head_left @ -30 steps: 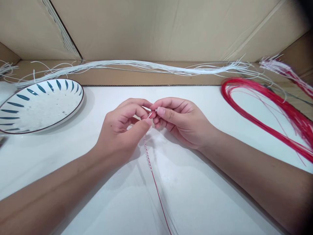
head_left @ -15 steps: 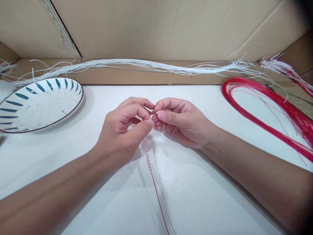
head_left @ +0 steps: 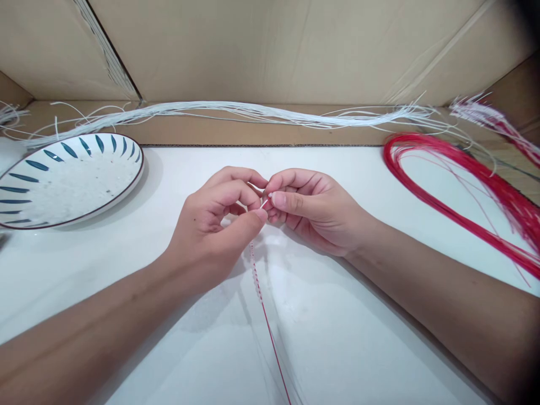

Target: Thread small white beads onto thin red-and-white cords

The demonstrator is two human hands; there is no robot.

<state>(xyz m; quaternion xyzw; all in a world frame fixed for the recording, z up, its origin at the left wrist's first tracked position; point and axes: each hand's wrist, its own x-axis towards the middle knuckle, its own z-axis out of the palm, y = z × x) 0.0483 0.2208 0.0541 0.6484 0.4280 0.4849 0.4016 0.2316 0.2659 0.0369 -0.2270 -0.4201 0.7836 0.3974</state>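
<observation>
My left hand (head_left: pixel 217 225) pinches a thin cord between thumb and forefinger. A short white tip (head_left: pixel 264 205) sticks out past the thumb. Below the hand, the red cord (head_left: pixel 274 343) runs down toward the bottom edge, with a stretch of tiny clear or whitish beads (head_left: pixel 255 275) threaded on it. Facing it, my right hand (head_left: pixel 316 211) has thumb and forefinger closed on a tiny white bead (head_left: pixel 270 195), right at the cord's tip. The fingertips of both hands nearly meet. Whether the tip is inside the bead, I cannot tell.
On the left stands an oval white plate (head_left: pixel 135 179) with dark green strokes, holding many tiny pale beads. A bundle of white cords (head_left: pixel 236 109) lies along the cardboard (head_left: pixel 270 135) at the back. Looped red cords (head_left: pixel 396 169) lie at right, with red-and-white strands (head_left: pixel 485 115) behind.
The left fingertips and the cord's white tip have shifted very slightly. The beaded stretch hangs a touch lower. My right hand has stayed in place.
</observation>
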